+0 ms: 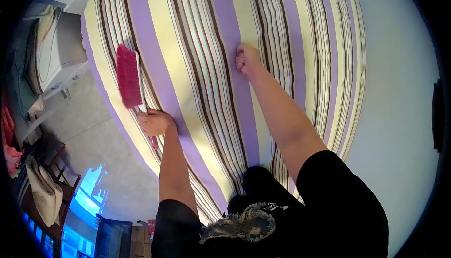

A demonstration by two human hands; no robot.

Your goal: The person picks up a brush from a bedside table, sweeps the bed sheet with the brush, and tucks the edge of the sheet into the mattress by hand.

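Observation:
My left hand [157,122] is wrapped round the handle of a bed brush [129,77]. The brush has dense red bristles along a pale back, and a pink handle end pokes out below my fingers. It is held over the left side of a bed covered with a striped sheet [164,60] in purple, cream, brown and white. My right hand [247,59] is closed in a fist against the sheet, farther up and to the right, with nothing visible in it. A dark-clothed knee [258,178] rests at the near edge of the bed.
A pale wall [399,93] runs along the bed's right side. On the left are tiled floor [94,131], a white cabinet [56,51], and a wooden chair with a beige cloth [44,192] over it. A dark chair [112,237] stands at the lower left.

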